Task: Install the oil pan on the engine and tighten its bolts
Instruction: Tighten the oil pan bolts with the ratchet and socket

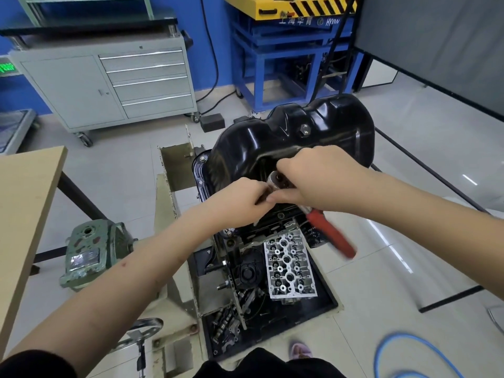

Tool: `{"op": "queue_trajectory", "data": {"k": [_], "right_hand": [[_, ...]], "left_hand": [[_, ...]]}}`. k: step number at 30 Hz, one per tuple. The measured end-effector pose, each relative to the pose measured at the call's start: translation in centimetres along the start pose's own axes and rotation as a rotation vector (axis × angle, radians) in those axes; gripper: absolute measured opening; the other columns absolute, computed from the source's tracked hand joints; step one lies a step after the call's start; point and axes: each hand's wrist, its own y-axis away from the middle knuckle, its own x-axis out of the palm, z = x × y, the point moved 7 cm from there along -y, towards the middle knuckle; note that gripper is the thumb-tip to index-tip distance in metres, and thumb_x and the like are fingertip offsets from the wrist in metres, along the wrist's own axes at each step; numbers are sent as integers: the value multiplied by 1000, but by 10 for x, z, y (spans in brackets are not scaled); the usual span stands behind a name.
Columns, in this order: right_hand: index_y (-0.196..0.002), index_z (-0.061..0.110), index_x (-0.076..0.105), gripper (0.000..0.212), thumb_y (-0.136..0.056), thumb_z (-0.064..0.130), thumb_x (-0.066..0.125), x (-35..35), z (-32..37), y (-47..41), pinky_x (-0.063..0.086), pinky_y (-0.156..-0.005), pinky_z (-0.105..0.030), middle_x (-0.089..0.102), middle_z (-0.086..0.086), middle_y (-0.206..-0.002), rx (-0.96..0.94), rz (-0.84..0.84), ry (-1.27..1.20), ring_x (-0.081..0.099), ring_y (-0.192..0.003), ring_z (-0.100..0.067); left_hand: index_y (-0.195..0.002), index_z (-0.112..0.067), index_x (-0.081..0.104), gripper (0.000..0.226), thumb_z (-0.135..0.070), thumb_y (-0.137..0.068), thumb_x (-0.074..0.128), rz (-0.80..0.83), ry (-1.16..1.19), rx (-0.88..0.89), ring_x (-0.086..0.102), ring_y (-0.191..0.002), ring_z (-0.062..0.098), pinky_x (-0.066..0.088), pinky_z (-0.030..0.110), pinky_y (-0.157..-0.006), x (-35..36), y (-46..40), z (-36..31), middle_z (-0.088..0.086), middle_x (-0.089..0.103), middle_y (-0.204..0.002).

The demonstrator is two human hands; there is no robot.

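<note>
At the left edge a tan wooden worktop [26,203] juts in, and just past it a green gearbox [91,251] sits on the side of the beige engine stand [169,241], with a handwheel [141,332] lower down. Behind them on the floor stands a grey tool cabinet [109,80] with its drawers closed. The left hand [240,199] reaches to the near rim of the black oil pan [294,137], its fingers curled in a pinch around something small that cannot be made out. The oil pan sits on the engine [245,255], bottom up, drain plug [305,130] facing the camera. The right hand [313,178] grips the head of a ratchet wrench [331,236], whose red handle slants down to the right. Under the engine a black tray [324,290] on the floor holds a cylinder head [290,267] and loose metal parts [226,323]. A blue hose [409,347] curls on the floor at lower right.
</note>
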Motion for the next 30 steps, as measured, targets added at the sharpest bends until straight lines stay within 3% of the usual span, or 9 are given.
{"op": "queue_trajectory", "data": {"k": [3, 6, 8, 11, 13, 21, 24, 27, 30], "right_hand": [[-78, 16, 42, 39, -89, 54, 42, 1, 1, 2, 21, -48, -26, 36, 6, -65, 43, -38, -6, 38, -60, -14], [-118, 21, 45, 26, -94, 33, 44, 3, 7, 3, 28, -65, -25, 55, 3, -98, -70, -114, 77, 54, -93, -20], [-124, 23, 43, 30, -94, 25, 45, 4, 11, 4, 27, -71, -24, 54, 4, -108, -129, -118, 135, 53, -103, -19], [-107, 16, 47, 27, -96, 39, 38, 2, 13, 4, 29, -60, -23, 54, 3, -85, -94, -110, 162, 53, -76, -19], [-88, 16, 41, 39, -91, 54, 37, 0, 11, 2, 19, -46, -25, 38, 3, -63, 6, -47, 108, 35, -54, -15], [-125, 24, 43, 31, -94, 20, 43, 3, 21, 2, 31, -79, -27, 51, 3, -109, -170, -95, 139, 48, -108, -19], [-110, 19, 49, 25, -95, 37, 42, -1, 21, 1, 32, -69, -25, 53, 4, -90, -161, -102, 171, 55, -90, -19], [-85, 18, 41, 40, -89, 57, 37, -3, 13, 0, 17, -46, -24, 35, 3, -62, 10, -37, 117, 32, -55, -15], [-97, 16, 44, 33, -93, 48, 39, 1, 14, 1, 24, -48, -26, 44, 1, -73, 6, -47, 80, 44, -67, -19]], "left_hand": [[-55, -22, 32, 40, -19, -94, 42, -23, -22, 4, 36, -45, 9, 29, 23, -48, -1, -1, -2, -4, 38, -49], [-50, -17, 36, 46, -21, -96, 41, 8, 7, 2, 35, -39, 8, 30, 17, -43, -1, -3, 0, -6, 38, -43], [-50, -17, 36, 47, -24, -97, 40, 19, 23, 10, 35, -38, 9, 31, 16, -44, 0, -2, 2, -7, 37, -43], [-54, -22, 35, 41, -23, -95, 41, 6, 36, 16, 36, -40, 7, 32, 15, -44, -1, 0, 3, -9, 37, -45], [-57, -28, 34, 38, -18, -92, 43, -8, 40, 14, 43, -41, 2, 34, 9, -46, -1, 1, 4, -11, 39, -46], [-48, -20, 32, 48, -20, -95, 43, -66, 39, 44, 41, -38, 6, 33, 10, -46, 0, 0, 5, -8, 32, -37], [-54, -25, 31, 43, -22, -95, 43, -56, 42, 62, 34, -40, 7, 33, 12, -47, -2, 3, 2, -10, 35, -45], [-58, -34, 32, 40, -17, -92, 46, -69, 32, 57, 42, -45, 2, 34, 10, -46, -6, 5, 1, -13, 40, -50], [-52, -23, 31, 43, -14, -91, 45, -49, -17, 45, 33, -44, 7, 28, 16, -43, -6, 3, 0, -6, 35, -47]]}}
